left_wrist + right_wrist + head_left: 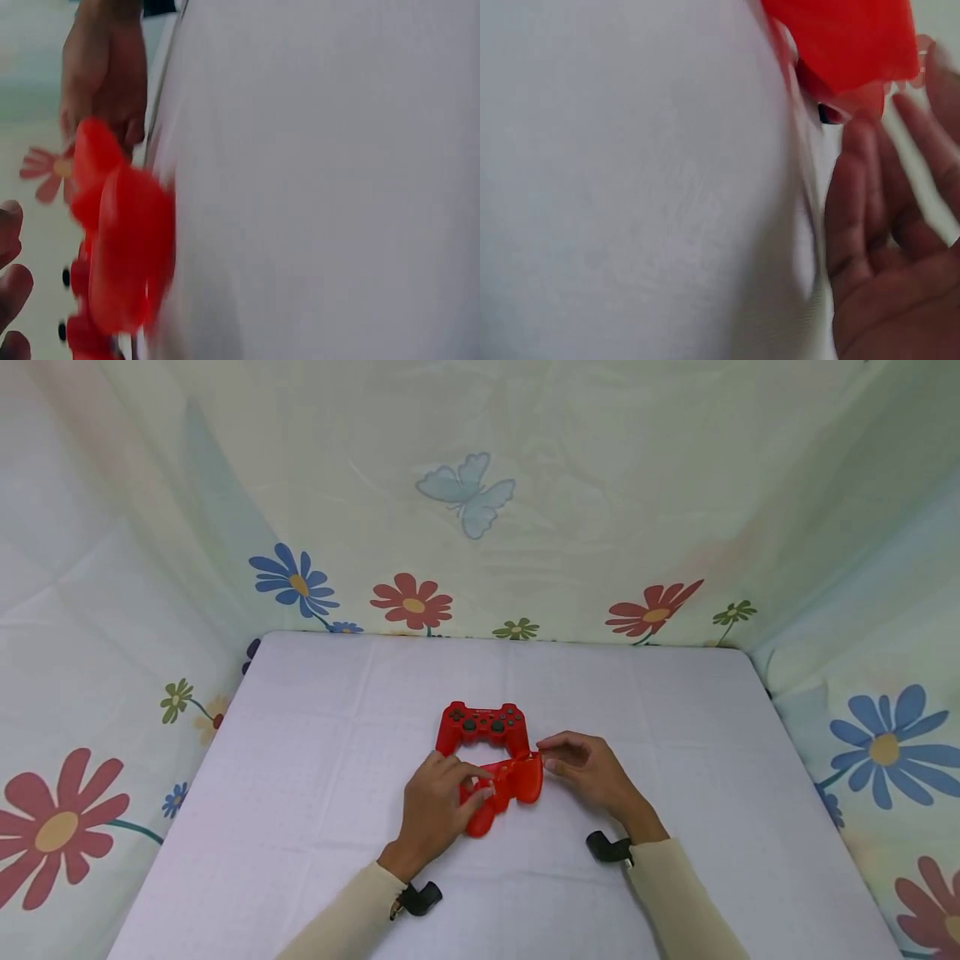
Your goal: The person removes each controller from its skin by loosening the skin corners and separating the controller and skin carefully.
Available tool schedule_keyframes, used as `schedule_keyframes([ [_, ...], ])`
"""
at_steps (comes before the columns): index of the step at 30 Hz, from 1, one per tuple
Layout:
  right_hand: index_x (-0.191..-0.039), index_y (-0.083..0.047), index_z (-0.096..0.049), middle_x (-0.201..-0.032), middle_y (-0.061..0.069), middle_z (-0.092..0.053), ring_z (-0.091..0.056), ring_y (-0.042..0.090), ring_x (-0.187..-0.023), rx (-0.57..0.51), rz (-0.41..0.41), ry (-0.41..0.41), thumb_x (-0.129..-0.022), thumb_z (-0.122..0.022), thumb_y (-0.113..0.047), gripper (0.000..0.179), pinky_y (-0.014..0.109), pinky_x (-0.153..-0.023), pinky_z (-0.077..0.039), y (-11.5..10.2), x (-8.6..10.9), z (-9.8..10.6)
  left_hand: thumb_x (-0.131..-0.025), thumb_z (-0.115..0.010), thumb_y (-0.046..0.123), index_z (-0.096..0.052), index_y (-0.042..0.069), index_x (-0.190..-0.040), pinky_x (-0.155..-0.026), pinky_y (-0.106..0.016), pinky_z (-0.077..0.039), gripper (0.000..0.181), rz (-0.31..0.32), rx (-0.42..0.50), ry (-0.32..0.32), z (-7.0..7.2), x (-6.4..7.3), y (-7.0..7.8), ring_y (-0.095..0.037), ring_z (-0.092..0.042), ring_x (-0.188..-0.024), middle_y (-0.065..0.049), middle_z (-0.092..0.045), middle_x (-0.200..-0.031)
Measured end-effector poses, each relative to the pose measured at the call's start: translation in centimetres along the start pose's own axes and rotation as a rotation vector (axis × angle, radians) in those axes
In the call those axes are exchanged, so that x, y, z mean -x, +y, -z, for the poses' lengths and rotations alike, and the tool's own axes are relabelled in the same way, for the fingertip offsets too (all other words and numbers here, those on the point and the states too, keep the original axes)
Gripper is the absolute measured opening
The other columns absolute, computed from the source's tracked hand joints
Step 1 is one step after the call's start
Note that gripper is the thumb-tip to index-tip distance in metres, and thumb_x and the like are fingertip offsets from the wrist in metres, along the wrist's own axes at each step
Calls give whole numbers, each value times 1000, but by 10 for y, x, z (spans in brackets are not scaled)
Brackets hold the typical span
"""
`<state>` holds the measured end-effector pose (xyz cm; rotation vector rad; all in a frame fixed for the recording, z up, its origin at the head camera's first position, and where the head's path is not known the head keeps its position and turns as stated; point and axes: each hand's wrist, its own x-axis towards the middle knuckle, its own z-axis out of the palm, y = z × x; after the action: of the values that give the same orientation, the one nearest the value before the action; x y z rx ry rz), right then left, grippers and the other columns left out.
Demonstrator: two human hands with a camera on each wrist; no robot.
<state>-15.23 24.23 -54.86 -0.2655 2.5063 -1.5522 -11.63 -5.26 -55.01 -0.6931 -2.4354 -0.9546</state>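
Observation:
A red game controller [483, 717] with dark buttons and two thumbsticks lies face up on the table. Just in front of it is a red controller-shaped shell [528, 779], glossy and hollow looking, its upper edge overlapping the controller's right grip in the head view. My left hand [431, 802] is over the shell's left side, thumb and fingers spread apart; its fingertips show clear of the shell [131, 255] in the left wrist view. At the shell's right edge is my right hand [596, 770], its fingers extended and fingertips right beside the red surface [847, 41].
A white cloth covers the table [337, 710]. Behind it hangs a pale curtain [585, 510] printed with flowers and a butterfly, which continues along both sides. A small black camera [422, 899] is strapped at the left wrist, another black camera [606, 847] at the right.

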Motion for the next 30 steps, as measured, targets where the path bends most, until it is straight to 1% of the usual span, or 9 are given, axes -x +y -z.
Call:
schedule_keyframes([
  [2,-131,-15,-71,-125,4,-75,-72,22,-113,36,-28,27,-99,-77,-22,33,18,-92,-57,-1,3,-1,-86,-90,30,-77,21,-108,-64,-21,-45,27,72,3,-1,7,3,-8,-9,-52,-83,6,-68,-85],
  [4,-131,-14,-68,-121,7,-75,-74,21,-105,47,-80,54,-100,-76,-25,33,20,-86,-59,-3,8,-3,-88,-88,29,-74,22,-112,-64,-21,-46,28,152,-9,-25,13,7,-14,-9,-53,-83,7,-68,-86],
  [8,-129,-10,-57,-111,12,-77,-76,22,-88,-43,-224,47,-105,-69,-25,31,30,-73,-63,-13,15,-8,-90,-86,33,-66,22,-122,-63,-20,-46,39,296,-38,-141,20,15,-18,-8,-54,-81,9,-67,-89],
  [11,-130,-9,-49,-105,13,-79,-77,24,-83,-102,-295,3,-107,-65,-26,33,34,-69,-64,-19,17,-16,-90,-86,36,-59,20,-128,-63,-20,-46,49,373,-18,-229,20,19,-15,-8,-55,-81,8,-66,-91],
  [14,-132,-10,-46,-104,12,-80,-77,24,-83,-125,-324,6,-107,-65,-29,37,34,-71,-65,-24,15,-23,-89,-86,36,-55,18,-132,-66,-22,-47,55,404,32,-274,16,19,-11,-9,-57,-84,7,-66,-93],
  [19,-135,-8,-46,-114,15,-78,-76,22,-89,-179,-332,46,-105,-68,-27,41,35,-78,-66,-26,14,-32,-88,-88,31,-53,18,-133,-72,-23,-49,58,403,118,-292,8,17,-4,-11,-58,-88,5,-67,-96],
  [23,-135,-6,-47,-124,20,-75,-74,21,-95,-220,-309,52,-105,-68,-19,39,31,-83,-64,-24,15,-32,-90,-86,21,-54,17,-133,-78,-23,-56,54,419,263,-274,3,16,0,-12,-62,-90,3,-66,-101],
  [26,-134,-5,-47,-128,21,-73,-75,22,-95,-276,-285,57,-105,-67,-14,36,31,-82,-65,-20,17,-30,-92,-83,16,-53,16,-132,-78,-24,-59,50,451,390,-271,2,16,3,-12,-63,-89,1,-65,-106],
  [30,-133,-6,-48,-128,21,-70,-76,25,-94,-344,-259,65,-104,-67,-11,34,36,-80,-66,-16,19,-28,-95,-81,16,-49,16,-130,-74,-21,-58,48,519,469,-296,0,15,6,-12,-63,-85,-2,-64,-112],
])
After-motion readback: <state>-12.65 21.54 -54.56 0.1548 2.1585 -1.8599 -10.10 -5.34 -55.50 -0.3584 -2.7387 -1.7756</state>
